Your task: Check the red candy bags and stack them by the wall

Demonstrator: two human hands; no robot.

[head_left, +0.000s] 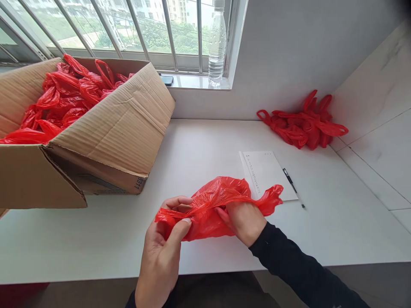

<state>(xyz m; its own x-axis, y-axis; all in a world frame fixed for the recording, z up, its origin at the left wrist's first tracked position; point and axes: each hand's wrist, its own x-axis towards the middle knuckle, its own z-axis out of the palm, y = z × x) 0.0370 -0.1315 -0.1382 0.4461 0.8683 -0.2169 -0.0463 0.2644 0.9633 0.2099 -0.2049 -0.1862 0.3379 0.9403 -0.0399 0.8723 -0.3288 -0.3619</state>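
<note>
A crumpled red plastic bag [213, 205] is held over the front part of the white table. My left hand [165, 252] pinches its left end between thumb and fingers. Through the bag's opening goes my right hand [245, 220], in as far as the wrist. The red film covers its fingers, so what they do or hold inside is hidden. One handle of the bag sticks out to the right, beyond my right wrist.
An open cardboard box [118, 128] full of knotted red bags [73, 94] stands at the left. Notebook [268, 171] and pen [293, 187] lie on the table [199, 145]. More red bags [305, 124] are heaped at the back right. A water bottle [217, 47] and phone [167, 80] rest on the sill.
</note>
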